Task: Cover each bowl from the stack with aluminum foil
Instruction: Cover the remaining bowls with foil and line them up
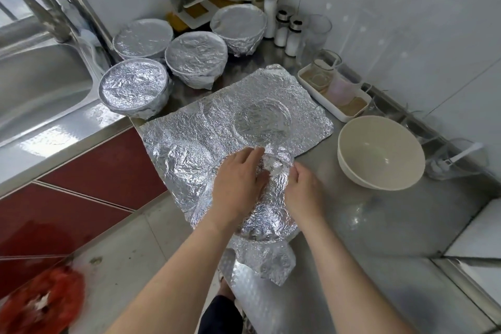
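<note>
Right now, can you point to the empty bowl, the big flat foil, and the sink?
empty bowl (381, 153): head view, on its bare inside.
flat foil sheet (244, 106): head view, on its crinkled middle.
sink (40, 84): head view, on its steel basin wall.

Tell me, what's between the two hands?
In the head view, a crumpled fold of aluminum foil sits between the left hand and the right hand, part of the wrap over the bowl beneath them.
</note>
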A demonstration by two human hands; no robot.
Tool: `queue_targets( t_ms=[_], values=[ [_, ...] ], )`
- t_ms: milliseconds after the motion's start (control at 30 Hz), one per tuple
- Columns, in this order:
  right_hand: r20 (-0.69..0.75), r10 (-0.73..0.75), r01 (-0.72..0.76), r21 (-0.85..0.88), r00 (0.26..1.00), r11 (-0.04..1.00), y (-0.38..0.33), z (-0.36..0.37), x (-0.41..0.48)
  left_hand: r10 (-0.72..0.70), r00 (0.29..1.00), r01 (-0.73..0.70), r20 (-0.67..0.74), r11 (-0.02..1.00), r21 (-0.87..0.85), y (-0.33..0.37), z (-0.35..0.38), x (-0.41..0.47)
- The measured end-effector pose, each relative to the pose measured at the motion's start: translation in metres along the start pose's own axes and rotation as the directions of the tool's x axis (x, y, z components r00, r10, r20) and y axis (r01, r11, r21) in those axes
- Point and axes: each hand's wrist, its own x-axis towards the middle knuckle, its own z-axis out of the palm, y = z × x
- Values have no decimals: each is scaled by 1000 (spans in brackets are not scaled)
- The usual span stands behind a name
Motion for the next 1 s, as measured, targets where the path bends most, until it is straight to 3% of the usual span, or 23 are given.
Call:
queue_targets(
  t_ms=[367,600,867,1000],
  values=[
    [177,8,-40,177,984,983,-3,-18,17,-8,999,7,-48,1000,-11,-14,-9,-11],
    [278,-85,79,34,957,996,-14,-14,28,-86,996,86,11,967,-238,-22,-2,-18],
    [192,-124,120,35,973,992,-9,-12,22,-67,998,63,-7,957,-282,-21,-5,-18],
    [17,-131,130,62,991,990,-6,-18,11,32,999,-30,3,959,-283,-19,-21,-6]
  ],
)
